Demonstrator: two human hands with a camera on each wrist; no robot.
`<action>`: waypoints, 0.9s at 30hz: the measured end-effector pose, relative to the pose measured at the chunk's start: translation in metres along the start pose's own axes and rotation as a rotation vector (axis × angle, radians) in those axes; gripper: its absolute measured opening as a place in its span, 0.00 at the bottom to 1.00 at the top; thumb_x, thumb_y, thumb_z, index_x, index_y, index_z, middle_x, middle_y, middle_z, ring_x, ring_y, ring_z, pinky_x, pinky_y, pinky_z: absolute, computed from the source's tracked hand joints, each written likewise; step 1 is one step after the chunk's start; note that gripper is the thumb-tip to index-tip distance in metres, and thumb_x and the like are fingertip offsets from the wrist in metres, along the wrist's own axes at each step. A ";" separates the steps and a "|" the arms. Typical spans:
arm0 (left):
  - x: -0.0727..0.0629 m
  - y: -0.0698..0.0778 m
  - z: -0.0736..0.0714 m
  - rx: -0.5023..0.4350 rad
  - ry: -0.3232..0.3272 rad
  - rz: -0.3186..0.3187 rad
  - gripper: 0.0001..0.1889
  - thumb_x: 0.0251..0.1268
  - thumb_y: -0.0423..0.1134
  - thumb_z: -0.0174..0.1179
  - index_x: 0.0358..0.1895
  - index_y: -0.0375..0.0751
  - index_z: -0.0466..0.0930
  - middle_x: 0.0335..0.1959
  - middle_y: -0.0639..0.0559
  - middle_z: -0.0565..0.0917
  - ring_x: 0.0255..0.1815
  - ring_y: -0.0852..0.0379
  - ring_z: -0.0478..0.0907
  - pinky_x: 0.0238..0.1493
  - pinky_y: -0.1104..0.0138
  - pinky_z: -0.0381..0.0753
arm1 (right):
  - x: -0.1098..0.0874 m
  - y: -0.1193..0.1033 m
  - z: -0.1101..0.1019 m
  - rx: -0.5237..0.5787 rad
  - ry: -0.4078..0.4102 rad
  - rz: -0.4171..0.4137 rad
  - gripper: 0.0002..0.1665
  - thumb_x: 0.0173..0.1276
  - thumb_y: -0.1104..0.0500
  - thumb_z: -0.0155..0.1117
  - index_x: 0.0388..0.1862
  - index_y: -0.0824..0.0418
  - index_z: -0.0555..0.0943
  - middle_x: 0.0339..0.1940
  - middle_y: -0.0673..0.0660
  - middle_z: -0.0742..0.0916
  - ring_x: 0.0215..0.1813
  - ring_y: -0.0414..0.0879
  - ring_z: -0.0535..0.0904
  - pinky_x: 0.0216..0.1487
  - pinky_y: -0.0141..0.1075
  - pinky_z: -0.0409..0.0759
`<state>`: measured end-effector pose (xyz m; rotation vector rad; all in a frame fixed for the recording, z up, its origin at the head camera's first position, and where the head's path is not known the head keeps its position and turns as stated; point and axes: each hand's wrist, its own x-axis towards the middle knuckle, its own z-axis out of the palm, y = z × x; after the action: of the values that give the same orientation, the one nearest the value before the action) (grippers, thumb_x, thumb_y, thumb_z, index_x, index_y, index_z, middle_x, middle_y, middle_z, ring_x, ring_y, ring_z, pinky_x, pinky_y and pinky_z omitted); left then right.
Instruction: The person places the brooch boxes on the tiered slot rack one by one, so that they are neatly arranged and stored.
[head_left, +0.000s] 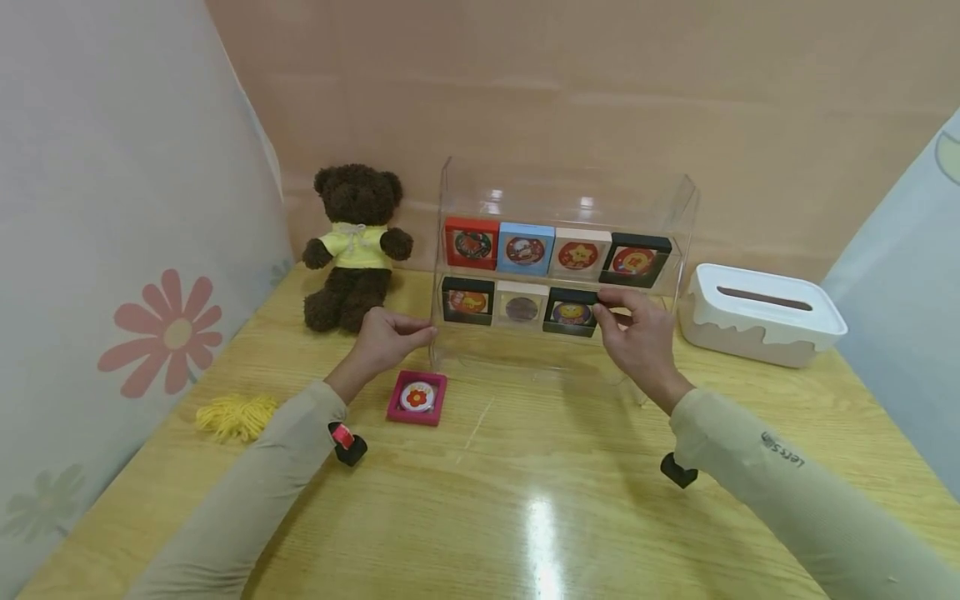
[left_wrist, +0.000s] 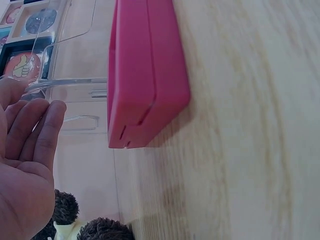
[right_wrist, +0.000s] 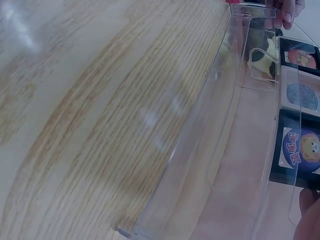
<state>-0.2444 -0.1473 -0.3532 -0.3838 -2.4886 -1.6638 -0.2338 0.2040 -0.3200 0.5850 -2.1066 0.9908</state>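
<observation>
A clear acrylic display rack [head_left: 570, 187] holds two rows of small framed badges. At the right end of the lower row, my right hand [head_left: 641, 337] pinches the edge of a black badge frame [head_left: 570, 323] with a purple-and-yellow badge. In the right wrist view, only a bit of that hand's fingers [right_wrist: 307, 207] shows beside the frame. My left hand [head_left: 390, 337] holds the rack's left side edge between thumb and fingers. Left of the held frame stand a cream frame [head_left: 521, 307] with a grey badge and a black frame [head_left: 467, 302] with a red-orange badge.
A pink badge frame [head_left: 417, 398] lies on the wooden table [head_left: 525, 467] in front of the left hand. A brown teddy bear [head_left: 352, 242] sits behind that hand, and a yellow yarn bundle [head_left: 236, 417] lies at left. On the right is a white tissue box [head_left: 761, 317].
</observation>
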 end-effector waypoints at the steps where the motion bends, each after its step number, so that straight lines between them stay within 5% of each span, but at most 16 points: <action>1: 0.001 0.000 0.000 0.002 -0.003 0.004 0.10 0.57 0.37 0.68 0.38 0.32 0.87 0.31 0.42 0.85 0.35 0.50 0.84 0.35 0.64 0.83 | 0.000 0.000 -0.001 -0.009 -0.006 -0.002 0.10 0.57 0.74 0.67 0.40 0.75 0.82 0.43 0.64 0.85 0.43 0.56 0.83 0.39 0.23 0.77; 8: 0.005 0.001 0.001 -0.003 -0.020 0.024 0.09 0.58 0.33 0.67 0.38 0.29 0.86 0.31 0.39 0.84 0.36 0.45 0.84 0.35 0.62 0.83 | -0.006 -0.005 -0.006 -0.044 -0.046 -0.003 0.22 0.58 0.68 0.69 0.51 0.74 0.78 0.46 0.66 0.82 0.45 0.56 0.80 0.35 0.45 0.83; 17: 0.002 0.001 -0.002 -0.017 -0.019 -0.005 0.12 0.58 0.39 0.68 0.40 0.33 0.87 0.32 0.43 0.86 0.36 0.52 0.84 0.36 0.63 0.83 | -0.020 -0.025 0.004 -0.088 -0.007 -0.193 0.21 0.56 0.61 0.65 0.47 0.72 0.75 0.51 0.69 0.75 0.51 0.62 0.68 0.44 0.52 0.69; 27: 0.000 -0.001 -0.001 -0.013 -0.017 -0.012 0.12 0.58 0.40 0.68 0.39 0.34 0.87 0.32 0.43 0.86 0.35 0.52 0.84 0.36 0.63 0.83 | -0.050 -0.055 0.028 -0.024 -0.182 -0.297 0.23 0.60 0.56 0.63 0.49 0.71 0.76 0.51 0.67 0.76 0.52 0.62 0.69 0.50 0.51 0.69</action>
<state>-0.2447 -0.1487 -0.3541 -0.3868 -2.4983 -1.6889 -0.1775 0.1534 -0.3450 0.9754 -2.1049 0.7672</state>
